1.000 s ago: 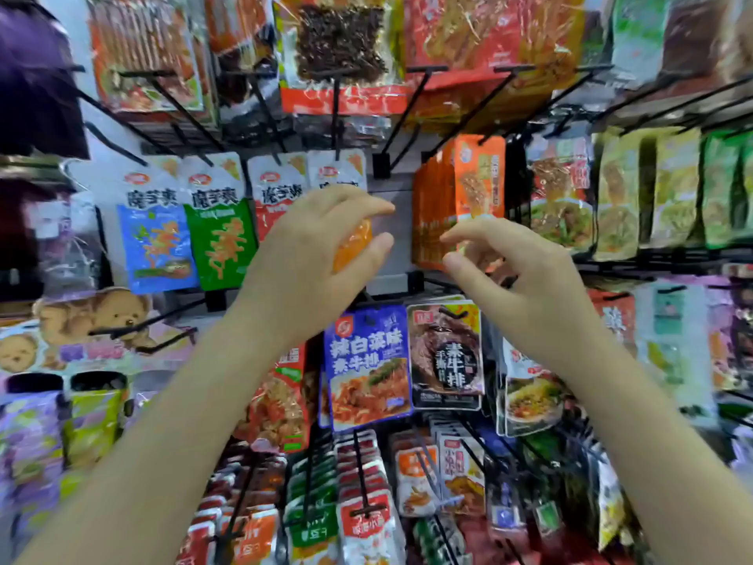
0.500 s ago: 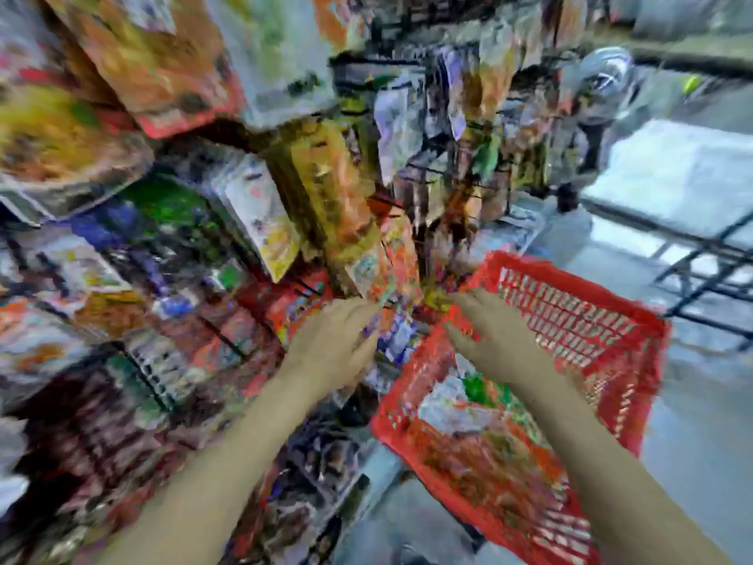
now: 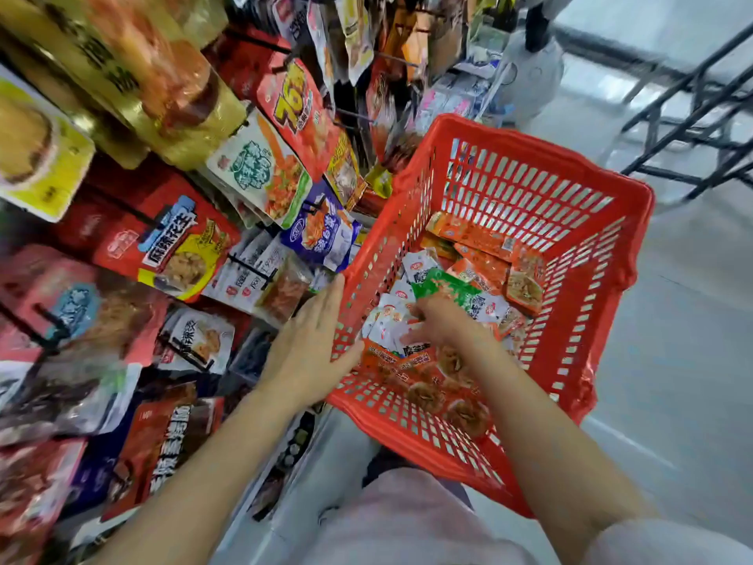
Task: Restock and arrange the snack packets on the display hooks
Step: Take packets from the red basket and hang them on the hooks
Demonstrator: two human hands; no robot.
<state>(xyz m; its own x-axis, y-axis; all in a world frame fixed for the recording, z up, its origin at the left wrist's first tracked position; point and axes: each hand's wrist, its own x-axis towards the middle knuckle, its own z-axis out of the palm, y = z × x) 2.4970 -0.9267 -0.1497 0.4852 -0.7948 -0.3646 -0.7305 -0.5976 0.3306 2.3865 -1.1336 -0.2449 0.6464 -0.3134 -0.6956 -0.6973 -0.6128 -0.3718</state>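
Right hand (image 3: 442, 324) digs w/ curled fingers into snack packets (image 3: 481, 275) in red basket (image 3: 611, 254), prob. picking stock for display hooks (image 3: 248, 267), grip unclear, while left hand (image 3: 311, 352), flat & relaxed, steadies basket wall.

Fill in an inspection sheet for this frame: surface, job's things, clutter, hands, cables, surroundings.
Surface: pale grey floor beside the rack.
Job's things: red basket holding orange, white and green snack packets; packets hang on the display hooks at left, partly blurred.
Clutter: nothing seen.
Hands: left hand lies flat with straight fingers against the basket's near wall; right hand reaches down among the packets, its grip hidden.
Cables: nothing seen.
Surroundings: black metal frame at upper right; white rounded object on the floor behind the basket, unidentifiable.
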